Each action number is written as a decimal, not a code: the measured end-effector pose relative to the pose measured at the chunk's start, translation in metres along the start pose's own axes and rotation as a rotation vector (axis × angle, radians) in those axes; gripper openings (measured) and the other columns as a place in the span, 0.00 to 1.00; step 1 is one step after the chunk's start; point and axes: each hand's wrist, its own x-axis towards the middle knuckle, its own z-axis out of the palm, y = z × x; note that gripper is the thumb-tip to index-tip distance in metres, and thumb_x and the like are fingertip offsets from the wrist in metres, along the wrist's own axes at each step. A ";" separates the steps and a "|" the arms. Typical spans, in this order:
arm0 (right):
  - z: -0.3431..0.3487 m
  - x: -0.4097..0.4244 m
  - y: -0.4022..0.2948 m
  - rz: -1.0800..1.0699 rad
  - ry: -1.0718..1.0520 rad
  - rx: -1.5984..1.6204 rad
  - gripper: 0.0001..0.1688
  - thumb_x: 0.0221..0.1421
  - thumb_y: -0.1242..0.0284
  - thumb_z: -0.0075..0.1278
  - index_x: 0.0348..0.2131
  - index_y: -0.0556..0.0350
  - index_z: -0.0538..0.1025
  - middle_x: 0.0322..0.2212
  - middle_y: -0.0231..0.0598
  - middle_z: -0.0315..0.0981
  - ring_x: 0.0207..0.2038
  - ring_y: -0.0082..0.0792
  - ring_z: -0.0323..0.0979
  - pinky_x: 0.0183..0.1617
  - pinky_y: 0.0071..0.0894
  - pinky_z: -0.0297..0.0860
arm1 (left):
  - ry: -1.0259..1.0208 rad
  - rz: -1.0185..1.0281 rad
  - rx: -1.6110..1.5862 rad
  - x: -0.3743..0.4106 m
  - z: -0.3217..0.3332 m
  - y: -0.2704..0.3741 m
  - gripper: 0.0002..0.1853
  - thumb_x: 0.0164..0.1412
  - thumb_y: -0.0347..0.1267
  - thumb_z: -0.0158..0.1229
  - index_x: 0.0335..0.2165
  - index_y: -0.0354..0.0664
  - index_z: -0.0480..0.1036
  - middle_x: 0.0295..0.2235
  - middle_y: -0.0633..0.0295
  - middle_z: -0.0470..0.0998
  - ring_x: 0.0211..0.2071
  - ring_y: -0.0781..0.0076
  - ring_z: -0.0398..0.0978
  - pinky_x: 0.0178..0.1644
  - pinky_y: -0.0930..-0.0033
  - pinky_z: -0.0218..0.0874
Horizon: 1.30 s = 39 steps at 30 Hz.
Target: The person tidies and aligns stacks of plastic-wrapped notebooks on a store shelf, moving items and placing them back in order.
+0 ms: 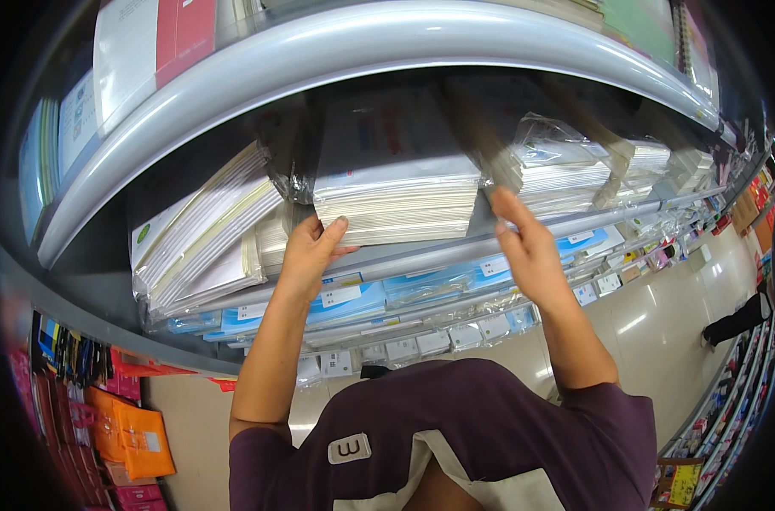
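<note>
A thick stack of white envelopes [397, 207], in clear plastic, lies in the middle of a grey metal shelf under the shelf above. At its front left corner is my left hand [314, 252], with the thumb against the front edge and fingers reaching under the bottom. My right hand [526, 249] is held just off the stack's right front corner, fingers apart and nothing in it. Left of the stack, a fanned, tilted pile of white envelopes [211, 223] leans in its plastic wrap. More wrapped white bundles [563, 182] stand to the right.
A rounded pale shelf edge [387, 38] arches overhead, with notebooks and folders above it. Lower shelves carry blue packets [355, 295]. Orange bags [141, 441] hang at lower left. Another person's leg [739, 319] shows in the aisle at right, near more shelving [739, 396].
</note>
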 end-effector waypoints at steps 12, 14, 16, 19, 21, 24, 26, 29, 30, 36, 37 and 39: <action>0.065 0.107 0.061 0.619 0.159 1.159 0.26 0.53 0.58 0.39 0.40 0.65 0.64 0.36 0.46 0.66 0.38 0.39 0.66 0.37 0.37 0.66 | -0.001 0.104 0.276 0.000 0.004 0.000 0.20 0.46 0.29 0.57 0.38 0.30 0.64 0.33 0.55 0.72 0.31 0.72 0.72 0.36 0.74 0.64; 0.065 0.112 0.069 0.641 0.052 1.229 0.26 0.52 0.57 0.40 0.38 0.65 0.66 0.35 0.48 0.67 0.37 0.41 0.67 0.35 0.41 0.68 | 0.022 0.132 0.368 0.000 0.005 -0.004 0.21 0.45 0.29 0.57 0.39 0.30 0.64 0.32 0.52 0.73 0.30 0.70 0.73 0.36 0.74 0.63; 0.063 0.112 0.071 0.656 0.034 1.219 0.27 0.52 0.57 0.40 0.38 0.65 0.67 0.35 0.48 0.66 0.37 0.41 0.67 0.36 0.41 0.68 | 0.060 0.187 0.463 -0.002 0.006 -0.006 0.21 0.45 0.28 0.57 0.39 0.30 0.64 0.32 0.51 0.73 0.29 0.70 0.73 0.36 0.74 0.62; 0.059 0.107 0.055 0.717 0.072 1.179 0.26 0.52 0.57 0.40 0.39 0.64 0.67 0.36 0.49 0.66 0.37 0.43 0.67 0.38 0.41 0.68 | 0.112 0.226 0.511 -0.006 0.010 -0.011 0.21 0.45 0.27 0.56 0.40 0.30 0.63 0.31 0.51 0.74 0.27 0.69 0.74 0.34 0.74 0.62; 0.055 0.106 0.046 0.762 0.083 1.187 0.25 0.52 0.58 0.40 0.39 0.64 0.67 0.37 0.49 0.66 0.38 0.43 0.67 0.38 0.41 0.68 | 0.128 0.238 0.475 -0.007 0.012 -0.016 0.21 0.45 0.27 0.56 0.40 0.31 0.63 0.30 0.51 0.74 0.26 0.70 0.74 0.32 0.75 0.63; 0.054 0.106 0.044 0.774 0.094 1.182 0.25 0.52 0.58 0.39 0.39 0.64 0.67 0.36 0.49 0.67 0.37 0.42 0.68 0.38 0.40 0.68 | 0.133 0.265 0.376 -0.007 0.016 -0.019 0.23 0.45 0.27 0.56 0.42 0.32 0.63 0.29 0.52 0.75 0.24 0.73 0.74 0.29 0.77 0.63; 0.055 0.109 0.046 0.763 0.082 1.174 0.25 0.52 0.59 0.39 0.38 0.64 0.67 0.36 0.49 0.67 0.37 0.42 0.68 0.38 0.40 0.69 | 0.145 0.295 0.323 -0.007 0.018 -0.019 0.24 0.45 0.27 0.56 0.43 0.32 0.62 0.28 0.52 0.75 0.24 0.75 0.74 0.26 0.78 0.62; 0.055 0.110 0.048 0.759 0.063 1.162 0.25 0.52 0.59 0.38 0.38 0.64 0.68 0.35 0.48 0.68 0.36 0.42 0.68 0.37 0.40 0.69 | 0.159 0.304 0.387 -0.012 0.018 -0.019 0.24 0.45 0.25 0.56 0.43 0.32 0.62 0.27 0.54 0.75 0.25 0.77 0.74 0.24 0.80 0.61; 0.052 0.106 0.045 0.756 0.072 1.157 0.24 0.52 0.59 0.38 0.38 0.64 0.68 0.35 0.48 0.68 0.36 0.42 0.68 0.37 0.40 0.69 | 0.160 0.340 0.374 -0.015 0.021 -0.016 0.24 0.45 0.25 0.56 0.43 0.31 0.62 0.26 0.54 0.75 0.24 0.77 0.74 0.24 0.80 0.61; 0.062 0.101 0.042 0.737 0.035 1.158 0.24 0.52 0.59 0.37 0.37 0.64 0.69 0.34 0.47 0.69 0.35 0.41 0.69 0.37 0.39 0.69 | 0.129 0.250 0.339 -0.040 0.009 0.004 0.18 0.46 0.21 0.54 0.39 0.28 0.63 0.31 0.55 0.73 0.28 0.76 0.73 0.30 0.80 0.64; 0.063 0.099 0.033 0.728 0.035 1.152 0.24 0.52 0.59 0.37 0.36 0.64 0.69 0.34 0.47 0.69 0.35 0.41 0.69 0.37 0.39 0.69 | 0.141 0.278 0.394 -0.039 0.005 0.003 0.20 0.46 0.23 0.55 0.40 0.29 0.63 0.27 0.55 0.74 0.25 0.76 0.73 0.27 0.80 0.62; 0.062 0.097 0.025 0.699 0.030 1.127 0.24 0.52 0.60 0.37 0.37 0.64 0.69 0.34 0.47 0.69 0.35 0.40 0.69 0.36 0.38 0.70 | 0.155 0.326 0.501 -0.036 0.002 -0.002 0.24 0.45 0.27 0.57 0.43 0.32 0.62 0.18 0.55 0.75 0.19 0.77 0.73 0.22 0.80 0.59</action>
